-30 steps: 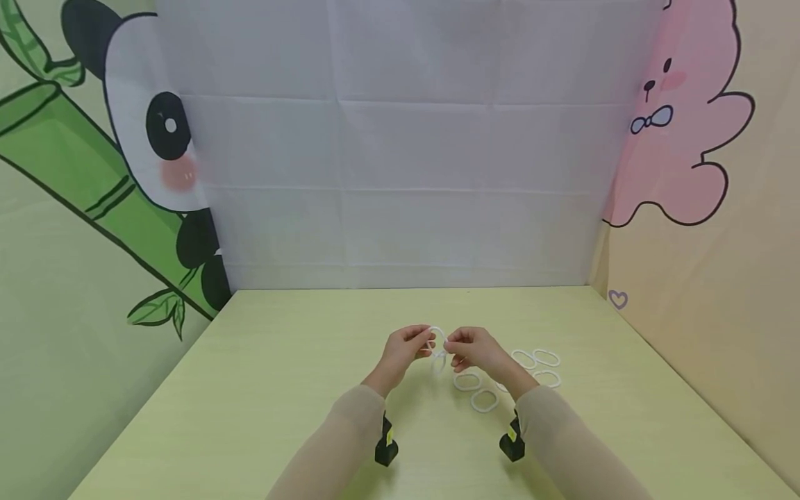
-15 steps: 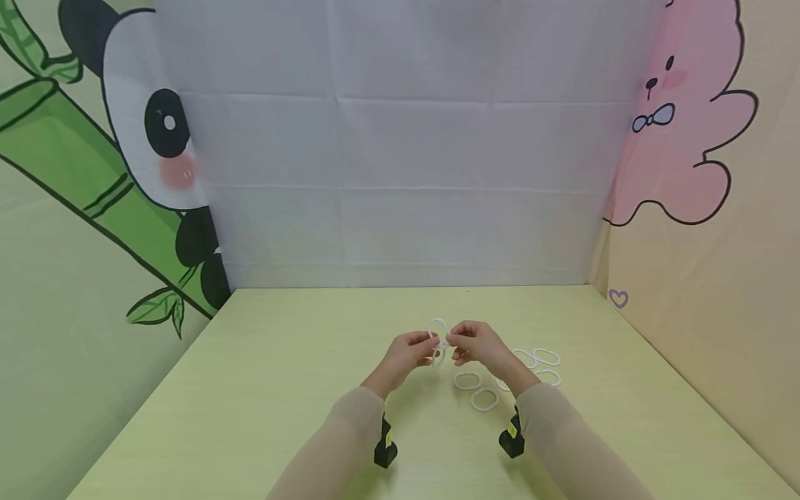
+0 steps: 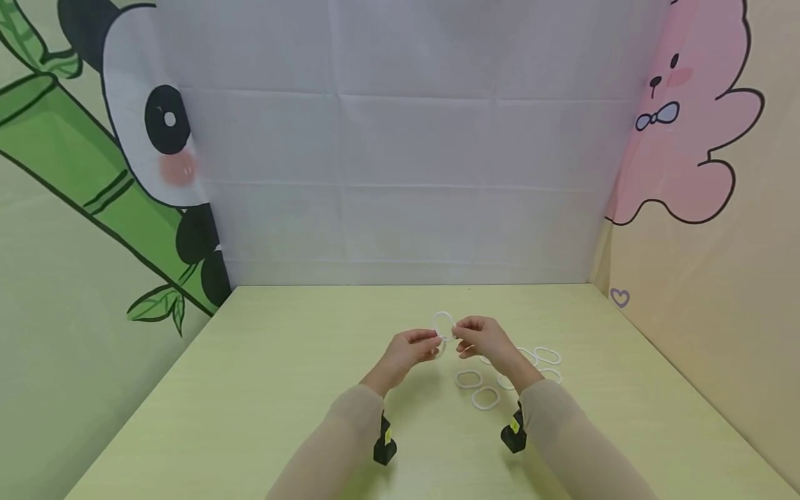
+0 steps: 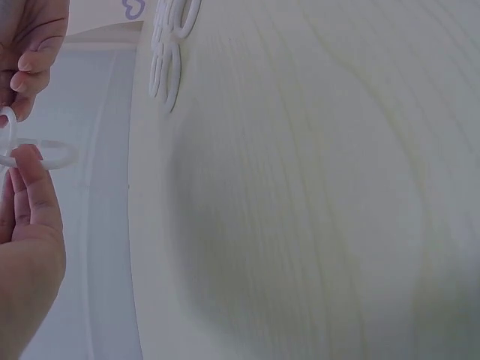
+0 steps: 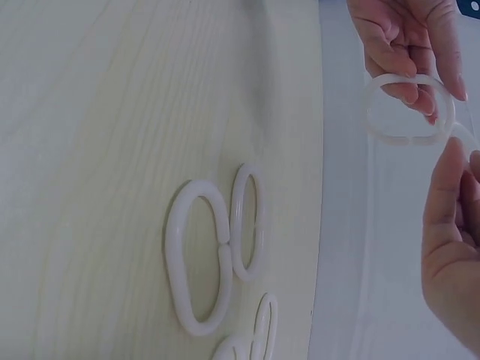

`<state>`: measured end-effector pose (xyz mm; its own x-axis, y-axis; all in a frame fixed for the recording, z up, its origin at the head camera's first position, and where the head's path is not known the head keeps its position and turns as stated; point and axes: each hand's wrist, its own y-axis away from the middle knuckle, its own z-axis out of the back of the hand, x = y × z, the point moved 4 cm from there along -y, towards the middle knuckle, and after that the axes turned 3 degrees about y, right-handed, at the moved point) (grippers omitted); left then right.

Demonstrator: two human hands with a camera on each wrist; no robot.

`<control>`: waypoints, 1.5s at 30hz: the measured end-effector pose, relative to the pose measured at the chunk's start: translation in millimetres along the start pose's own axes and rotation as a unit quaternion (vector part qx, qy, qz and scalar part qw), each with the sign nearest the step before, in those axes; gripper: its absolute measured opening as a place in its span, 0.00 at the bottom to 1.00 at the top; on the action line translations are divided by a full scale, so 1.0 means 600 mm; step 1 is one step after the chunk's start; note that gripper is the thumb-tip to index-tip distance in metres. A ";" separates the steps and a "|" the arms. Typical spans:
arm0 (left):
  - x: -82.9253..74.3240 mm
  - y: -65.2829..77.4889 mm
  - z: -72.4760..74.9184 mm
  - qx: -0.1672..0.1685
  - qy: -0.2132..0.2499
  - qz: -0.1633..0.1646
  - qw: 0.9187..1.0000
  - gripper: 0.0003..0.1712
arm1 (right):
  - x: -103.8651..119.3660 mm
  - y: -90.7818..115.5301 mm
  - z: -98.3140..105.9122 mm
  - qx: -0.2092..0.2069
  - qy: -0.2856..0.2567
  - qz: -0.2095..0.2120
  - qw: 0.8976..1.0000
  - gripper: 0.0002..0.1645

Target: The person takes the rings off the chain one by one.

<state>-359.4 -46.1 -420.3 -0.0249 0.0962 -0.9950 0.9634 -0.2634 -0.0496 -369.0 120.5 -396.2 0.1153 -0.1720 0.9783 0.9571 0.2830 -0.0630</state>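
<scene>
Above the table, my left hand and right hand hold two white split oval rings between them. The right thumb and fingers pinch the upper ring, which stands upright. The left fingertips pinch the lower ring, which hangs below them. The two rings meet between the fingertips; whether one passes through the other is hard to tell. In the left wrist view the left hand is below and the right hand above. Fingers hide part of both rings.
Several more white rings lie on the pale wooden table under and right of the hands, including one near ring and one far ring. A white cloth backdrop stands along the far edge.
Both held rings and the right hand have risen and shifted slightly right. The left fingertips have moved right, to where the rings meet. The rings on the table have stayed put.
</scene>
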 end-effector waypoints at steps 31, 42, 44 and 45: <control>-0.010 -0.005 0.003 -0.022 0.004 -0.028 0.999 0.16 | -0.008 0.007 0.003 0.015 0.066 -0.010 0.998 0.15; -0.025 0.005 0.002 -0.031 -0.002 -0.031 0.999 0.13 | -0.012 0.009 -0.005 0.041 0.097 -0.009 0.994 0.11; -0.017 -0.001 0.004 -0.034 -0.001 -0.032 0.999 0.13 | -0.013 0.009 -0.006 0.039 0.102 -0.009 0.994 0.09; -0.013 -0.003 0.005 -0.037 -0.001 -0.032 0.999 0.14 | -0.013 0.010 -0.006 0.038 0.103 -0.010 0.994 0.09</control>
<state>-361.8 -49.0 -412.4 -0.0884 0.1090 -0.9901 0.9769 -0.1848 -0.1076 -363.5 120.2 -405.1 0.1568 -0.3653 0.9176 0.9378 0.3465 -0.0223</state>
